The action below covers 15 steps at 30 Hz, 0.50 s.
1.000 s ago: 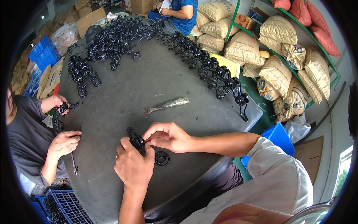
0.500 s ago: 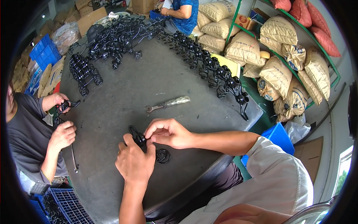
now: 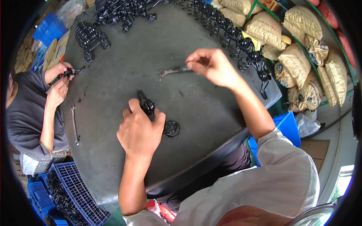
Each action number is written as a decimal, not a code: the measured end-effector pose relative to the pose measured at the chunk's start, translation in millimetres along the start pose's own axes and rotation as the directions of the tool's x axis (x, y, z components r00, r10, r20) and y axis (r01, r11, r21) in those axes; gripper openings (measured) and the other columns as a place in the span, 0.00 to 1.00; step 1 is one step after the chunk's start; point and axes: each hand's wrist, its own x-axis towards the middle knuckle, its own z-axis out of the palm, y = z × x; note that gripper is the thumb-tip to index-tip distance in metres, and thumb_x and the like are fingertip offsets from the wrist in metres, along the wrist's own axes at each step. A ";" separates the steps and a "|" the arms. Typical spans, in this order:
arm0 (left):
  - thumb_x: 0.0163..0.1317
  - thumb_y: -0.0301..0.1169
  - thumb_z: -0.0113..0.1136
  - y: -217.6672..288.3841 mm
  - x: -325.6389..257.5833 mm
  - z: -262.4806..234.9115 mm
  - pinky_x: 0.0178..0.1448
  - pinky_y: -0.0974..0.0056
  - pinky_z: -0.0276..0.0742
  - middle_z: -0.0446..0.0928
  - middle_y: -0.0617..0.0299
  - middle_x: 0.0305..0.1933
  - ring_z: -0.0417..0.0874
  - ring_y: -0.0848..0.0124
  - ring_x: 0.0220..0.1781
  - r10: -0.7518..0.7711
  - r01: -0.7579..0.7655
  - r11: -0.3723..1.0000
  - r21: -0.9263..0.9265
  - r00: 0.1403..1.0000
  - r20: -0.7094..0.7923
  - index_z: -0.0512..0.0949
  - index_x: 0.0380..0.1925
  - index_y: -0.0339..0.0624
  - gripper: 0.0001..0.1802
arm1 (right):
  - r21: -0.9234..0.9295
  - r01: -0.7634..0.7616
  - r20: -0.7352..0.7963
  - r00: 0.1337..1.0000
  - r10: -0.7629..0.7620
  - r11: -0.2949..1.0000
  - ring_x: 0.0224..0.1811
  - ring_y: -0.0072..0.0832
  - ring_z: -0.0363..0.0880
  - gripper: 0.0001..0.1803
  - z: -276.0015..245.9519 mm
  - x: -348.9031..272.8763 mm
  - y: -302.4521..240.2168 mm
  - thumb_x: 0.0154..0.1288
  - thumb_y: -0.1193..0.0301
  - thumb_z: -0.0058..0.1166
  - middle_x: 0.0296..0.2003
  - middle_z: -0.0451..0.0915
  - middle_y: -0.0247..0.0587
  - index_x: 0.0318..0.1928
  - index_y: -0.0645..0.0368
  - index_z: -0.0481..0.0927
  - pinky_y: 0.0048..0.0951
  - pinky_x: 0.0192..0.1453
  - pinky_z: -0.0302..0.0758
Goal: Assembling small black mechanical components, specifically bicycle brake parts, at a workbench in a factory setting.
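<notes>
My left hand (image 3: 140, 129) is closed over a black lever-like part (image 3: 147, 104) on the table, its fingers hiding much of it. A loop of coiled black cable (image 3: 172, 129) lies just right of that hand. Farther away and to the right, my right hand (image 3: 213, 67) pinches the wrapped handle end of an open-end wrench (image 3: 170, 71). The wrench's jaw points left, and its handle is mostly covered by my fingers.
A co-worker (image 3: 34, 109) at the left handles a similar black part; a second wrench (image 3: 74, 126) lies nearby. Black coiled parts are heaped (image 3: 124, 13) at the far side and lined up (image 3: 241, 43) at the right. Blue crates (image 3: 81, 188) stand below left.
My right hand has left the black part and moved away and right onto the wrench handle. My left hand stays on the part. The co-worker's hands have come together, and the view has shifted.
</notes>
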 end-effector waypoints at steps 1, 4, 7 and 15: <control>0.59 0.44 0.67 -3.9 -0.4 0.4 0.44 0.45 0.85 0.83 0.41 0.39 0.88 0.43 0.38 -0.011 0.011 1.000 0.012 1.000 0.014 0.74 0.48 0.36 0.26 | -0.084 -0.012 0.037 0.999 0.015 0.996 0.30 0.14 0.76 0.05 -2.9 2.6 -3.7 0.69 0.75 0.65 0.30 0.84 0.29 0.41 0.65 0.86 0.22 0.35 0.74; 0.59 0.44 0.66 -8.5 3.0 1.4 0.44 0.44 0.85 0.83 0.40 0.39 0.88 0.42 0.38 -0.013 0.013 1.000 -0.006 1.000 0.020 0.74 0.48 0.35 0.26 | -0.196 0.097 0.103 0.992 -0.078 0.976 0.28 0.14 0.74 0.06 -1.4 4.5 8.4 0.69 0.74 0.65 0.28 0.83 0.30 0.41 0.65 0.86 0.23 0.33 0.73; 0.59 0.44 0.66 -15.8 4.2 -1.2 0.45 0.44 0.85 0.84 0.38 0.40 0.88 0.41 0.39 0.015 -0.016 1.000 0.012 1.000 0.021 0.75 0.49 0.35 0.26 | -0.199 0.062 0.112 0.993 -0.041 0.978 0.28 0.15 0.74 0.05 1.3 1.2 1.7 0.69 0.74 0.65 0.27 0.83 0.33 0.40 0.65 0.86 0.24 0.33 0.73; 0.61 0.46 0.62 -29.9 19.7 -9.1 0.52 0.44 0.82 0.85 0.37 0.40 0.88 0.41 0.45 -0.043 0.054 0.993 -0.107 0.993 0.109 0.76 0.49 0.34 0.26 | 0.119 0.447 0.574 0.698 -0.429 0.887 0.32 0.38 0.82 0.06 52.1 -31.1 -17.0 0.62 0.76 0.69 0.29 0.80 0.42 0.36 0.61 0.83 0.38 0.34 0.75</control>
